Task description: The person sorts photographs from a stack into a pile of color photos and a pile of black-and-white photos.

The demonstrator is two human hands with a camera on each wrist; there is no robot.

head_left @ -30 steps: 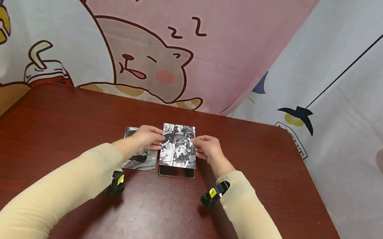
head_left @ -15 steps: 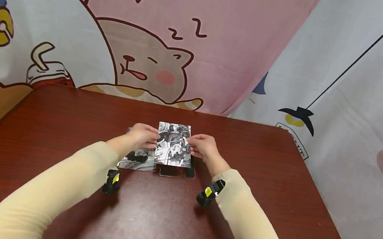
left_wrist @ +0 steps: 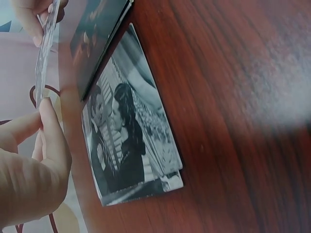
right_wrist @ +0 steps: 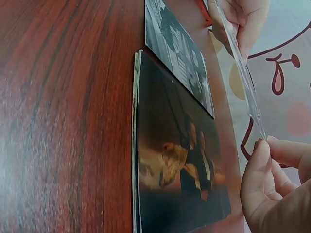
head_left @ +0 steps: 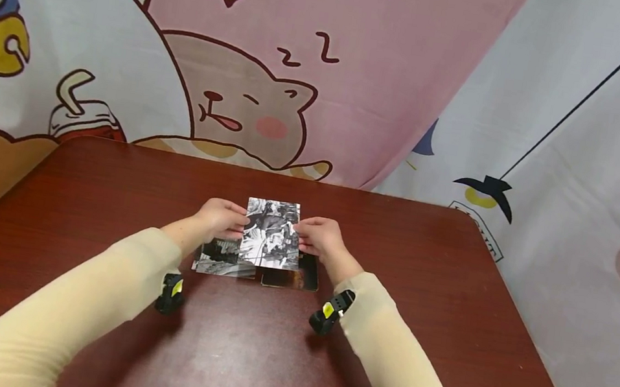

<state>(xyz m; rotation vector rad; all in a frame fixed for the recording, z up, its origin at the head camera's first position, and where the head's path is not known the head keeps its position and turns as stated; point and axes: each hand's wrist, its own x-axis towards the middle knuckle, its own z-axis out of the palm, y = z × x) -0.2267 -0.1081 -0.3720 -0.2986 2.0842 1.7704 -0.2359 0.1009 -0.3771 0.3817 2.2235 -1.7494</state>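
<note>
A black-and-white photo card (head_left: 272, 234) is held up over the table between both hands. My left hand (head_left: 217, 217) pinches its left edge between thumb and fingers; my right hand (head_left: 323, 238) pinches the right edge. Seen nearly edge-on in the wrist views, the held card (right_wrist: 243, 77) is thin and slightly bowed. Below it on the left lies a small pile of black-and-white photo cards (left_wrist: 126, 126), the top one showing a couple face to face. Beside that, on the right, rests a stack of dark colour photo cards (right_wrist: 175, 160) with two figures on top.
Both piles lie on a reddish-brown wooden table (head_left: 242, 354). Behind its far edge hangs a cartoon-printed cloth (head_left: 397, 68). Black wrist cameras (head_left: 170, 293) sit on both forearms, at the sleeve cuffs.
Both hands have moved left together with the photo card, from over the dark stack to a spot overlapping both piles. More of the dark stack shows at right.
</note>
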